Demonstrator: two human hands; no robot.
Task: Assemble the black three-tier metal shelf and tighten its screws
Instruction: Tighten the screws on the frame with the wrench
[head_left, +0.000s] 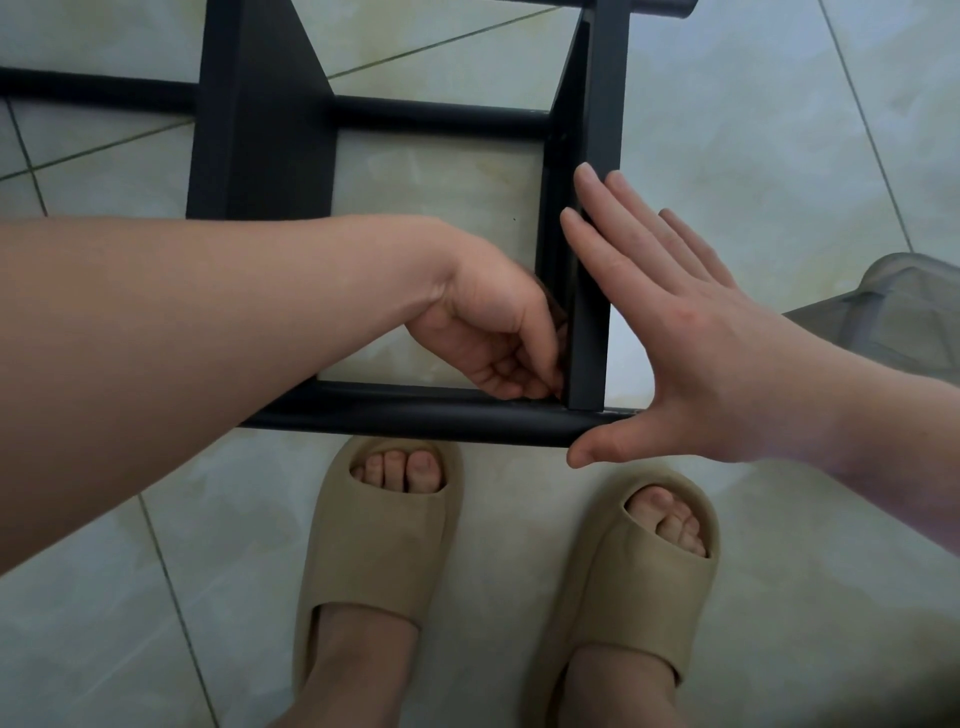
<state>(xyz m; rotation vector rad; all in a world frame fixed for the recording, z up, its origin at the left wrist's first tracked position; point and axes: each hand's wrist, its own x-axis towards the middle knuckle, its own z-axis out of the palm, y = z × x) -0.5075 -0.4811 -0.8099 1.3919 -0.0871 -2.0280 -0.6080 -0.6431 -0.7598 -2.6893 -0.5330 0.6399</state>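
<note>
While tan slides (375, 530) stand on the tiled floor (779, 156), the black shelf frame (260, 130) lies just past the toes. Right hand (691, 338) is flat, fingers straight, pressing the side panel (597, 130). Left hand (493, 332) is curled at the inner corner; whether it holds anything cannot be told. A grey plastic item (904, 312) lies to the right.

Matt black metal shelf (587, 332), glossy floor tiles (727, 130)
</note>
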